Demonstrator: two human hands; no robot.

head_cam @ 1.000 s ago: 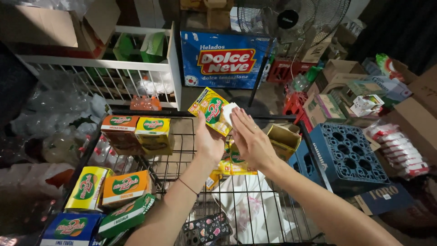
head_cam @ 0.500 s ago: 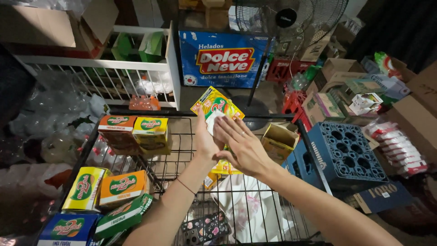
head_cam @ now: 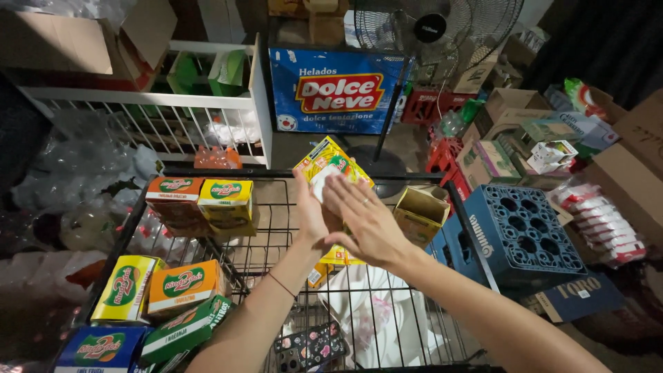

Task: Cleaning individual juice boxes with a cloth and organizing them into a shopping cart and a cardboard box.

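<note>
Mid-frame, the left hand point(head_cam: 312, 215) gripped the yellow box point(head_cam: 330, 166) while the open right hand point(head_cam: 364, 222) steadied it; a firm two-handed hold over the wire cart point(head_cam: 428, 331) seemed wise.

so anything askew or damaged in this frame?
Yes: the open yellow carton at the wire cart's right edge sits tilted, flaps up. The boxes at left lie at mixed angles. Both hands, left hand and right hand, hold the yellow box tilted.

Shop stockroom: cardboard boxes point(head_cam: 507, 110), crates point(head_cam: 521, 235), packaged goods point(head_cam: 183, 283) everywhere.
</note>
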